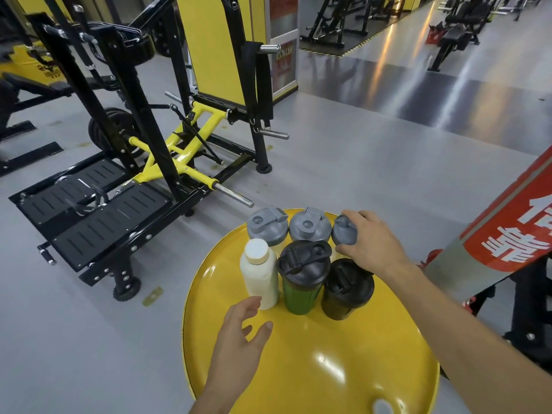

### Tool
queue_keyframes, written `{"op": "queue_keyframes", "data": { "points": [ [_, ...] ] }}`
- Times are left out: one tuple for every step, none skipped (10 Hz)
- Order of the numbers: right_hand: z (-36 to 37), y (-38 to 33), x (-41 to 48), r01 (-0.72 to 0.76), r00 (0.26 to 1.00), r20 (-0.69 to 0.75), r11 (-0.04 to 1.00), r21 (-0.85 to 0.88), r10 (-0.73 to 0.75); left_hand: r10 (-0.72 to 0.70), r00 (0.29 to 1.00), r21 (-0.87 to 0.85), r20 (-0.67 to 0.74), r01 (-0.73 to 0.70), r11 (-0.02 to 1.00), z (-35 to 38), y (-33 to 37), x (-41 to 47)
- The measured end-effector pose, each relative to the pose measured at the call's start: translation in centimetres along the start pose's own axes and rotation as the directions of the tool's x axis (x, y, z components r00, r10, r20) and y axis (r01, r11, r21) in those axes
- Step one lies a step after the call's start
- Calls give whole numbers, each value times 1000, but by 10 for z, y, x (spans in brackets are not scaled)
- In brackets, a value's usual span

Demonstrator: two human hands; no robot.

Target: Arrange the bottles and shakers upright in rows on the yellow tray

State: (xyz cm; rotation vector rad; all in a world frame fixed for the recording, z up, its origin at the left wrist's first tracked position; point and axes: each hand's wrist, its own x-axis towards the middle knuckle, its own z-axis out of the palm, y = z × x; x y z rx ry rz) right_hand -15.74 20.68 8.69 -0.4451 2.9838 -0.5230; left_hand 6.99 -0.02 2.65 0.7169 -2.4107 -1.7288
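Head view: gym floor, grey; black-and-yellow weight machine to your left. Round yellow tray holds six upright containers in two rows: three grey-lidded shakers behind; white bottle, green shaker, black shaker in front. Your right hand wraps the rightmost grey shaker, grip seemingly closed. Your left hand hovers near the white bottle, fingers spread, holding nothing.

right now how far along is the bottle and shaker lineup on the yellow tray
Nearly done. On the yellow tray, two grey-lidded shakers stand upright in the back row; the white bottle, green shaker and black shaker form the front row. In hand: the right hand grips the third grey-lidded shaker at the back right. The left hand is open. Left: release.
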Motion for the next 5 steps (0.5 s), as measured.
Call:
{"op": "queue_keyframes", "data": {
  "points": [
    [2,1,0,4,1000,-4,1000,9,-4,5,1000,-6,4,-5,1000,0,0,1],
    [1,1,-1,-6,1000,5,1000,12,5,7,1000,-7,10,-7,1000,-2,0,0],
    [3,4,1,-4,999,35,1000,20,3,5,1000,-5,13,-5,1000,-5,2,0],
    [-1,1,-4,-35,999,28,999,1,35,6,1000,-9,12,-6,1000,-9,-2,0],
    [-4,-3,-11,-28,995,-101,1000,-13,27,16,1000,-35,-6,-16,999,-12,-3,2]
  ]
}}
